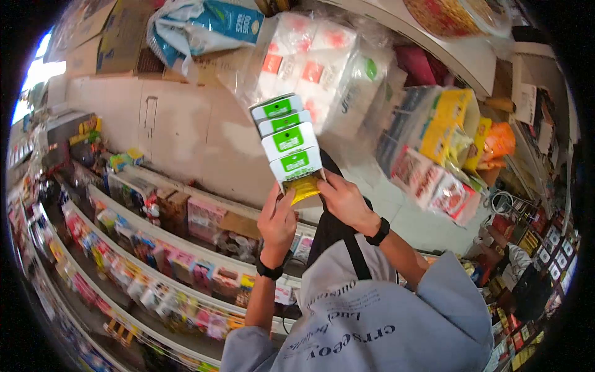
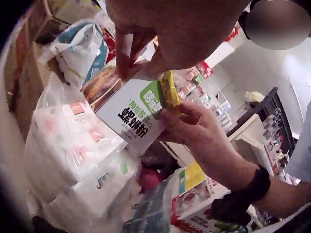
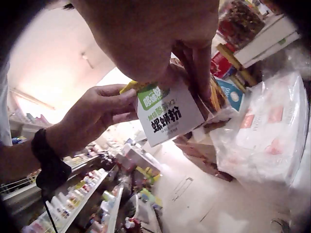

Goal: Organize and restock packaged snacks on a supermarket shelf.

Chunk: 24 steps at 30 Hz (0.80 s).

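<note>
White packaging with several stepped panels and green labels (image 1: 289,141) extends away from the body, a yellow packet (image 1: 304,190) at its near end. My left hand (image 1: 277,226) grips the near left edge beside the packet. On the other side, my right hand (image 1: 348,201) pinches the near right corner, thumb by the yellow packet. Printed lettering shows on the white panel (image 2: 131,114) in the left wrist view, where the yellow packet (image 2: 169,90) lies along its edge. The right wrist view shows the same panel (image 3: 170,114); fingers there are partly hidden.
Beyond the hands are plastic-wrapped tissue packs (image 1: 310,59) and a blue and white bag (image 1: 214,28). To the right stands a clear bag of colourful food packets (image 1: 434,149). Stocked shelves (image 1: 161,245) run along the left, and cardboard boxes (image 1: 114,43) sit at upper left.
</note>
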Available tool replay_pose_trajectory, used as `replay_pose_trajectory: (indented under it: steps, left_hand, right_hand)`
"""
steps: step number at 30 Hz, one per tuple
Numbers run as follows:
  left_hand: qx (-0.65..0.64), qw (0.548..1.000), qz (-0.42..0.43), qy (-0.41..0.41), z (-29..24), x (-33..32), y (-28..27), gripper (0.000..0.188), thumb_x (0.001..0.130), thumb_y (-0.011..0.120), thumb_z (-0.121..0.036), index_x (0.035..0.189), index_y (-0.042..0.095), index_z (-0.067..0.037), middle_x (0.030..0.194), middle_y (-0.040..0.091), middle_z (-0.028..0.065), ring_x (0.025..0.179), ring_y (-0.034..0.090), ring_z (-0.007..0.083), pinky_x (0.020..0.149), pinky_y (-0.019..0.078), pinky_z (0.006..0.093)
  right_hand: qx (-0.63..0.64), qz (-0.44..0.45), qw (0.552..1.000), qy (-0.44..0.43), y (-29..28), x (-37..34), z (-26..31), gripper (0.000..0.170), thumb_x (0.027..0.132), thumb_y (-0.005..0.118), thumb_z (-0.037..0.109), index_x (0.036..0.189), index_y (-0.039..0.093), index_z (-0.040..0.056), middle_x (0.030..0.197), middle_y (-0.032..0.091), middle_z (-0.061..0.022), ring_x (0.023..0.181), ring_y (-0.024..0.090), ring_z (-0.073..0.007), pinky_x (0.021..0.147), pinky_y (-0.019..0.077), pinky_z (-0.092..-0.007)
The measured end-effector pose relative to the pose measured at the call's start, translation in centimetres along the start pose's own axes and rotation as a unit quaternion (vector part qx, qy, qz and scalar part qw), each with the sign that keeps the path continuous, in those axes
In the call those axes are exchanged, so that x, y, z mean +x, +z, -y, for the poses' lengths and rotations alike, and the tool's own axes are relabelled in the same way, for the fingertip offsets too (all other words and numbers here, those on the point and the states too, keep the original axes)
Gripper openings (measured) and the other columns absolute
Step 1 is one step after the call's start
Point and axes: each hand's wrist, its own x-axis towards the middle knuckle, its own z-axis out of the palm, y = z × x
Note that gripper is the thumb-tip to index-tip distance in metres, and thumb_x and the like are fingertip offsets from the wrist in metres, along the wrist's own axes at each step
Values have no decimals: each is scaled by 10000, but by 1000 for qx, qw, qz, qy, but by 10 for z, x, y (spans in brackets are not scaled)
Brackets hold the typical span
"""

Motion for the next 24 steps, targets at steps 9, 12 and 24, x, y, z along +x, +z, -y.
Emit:
replay_pose_trajectory:
  steps: [9, 12, 24]
  left_hand:
    - [-106, 982, 107, 112, 128, 259, 85, 401, 763, 598, 91, 1132, 640, -59, 1274, 538, 191, 1055, 605, 316, 843, 513, 349]
    - [-91, 976, 108, 163, 165, 314, 122, 386, 771, 598, 72, 1132, 639, -62, 1260, 551, 186, 1062, 601, 313, 843, 514, 351]
    - [-104, 992, 64, 6, 198, 318, 136, 388, 819, 618, -31, 1201, 594, -98, 1233, 572, 173, 1130, 561, 294, 875, 487, 357]
  right_hand:
    - [-62, -193, 970, 137, 51, 200, -119, 205, 728, 587, -50, 916, 540, 16, 1059, 586, -193, 818, 614, -368, 651, 533, -407]
    - [-70, -229, 957, 167, 75, 246, -161, 192, 740, 589, -42, 924, 557, 3, 1073, 583, -197, 832, 617, -363, 661, 535, -405]
    - [-68, -174, 959, 215, 103, 289, -177, 282, 747, 643, 40, 1022, 585, 13, 1083, 567, -233, 838, 620, -360, 690, 534, -421]
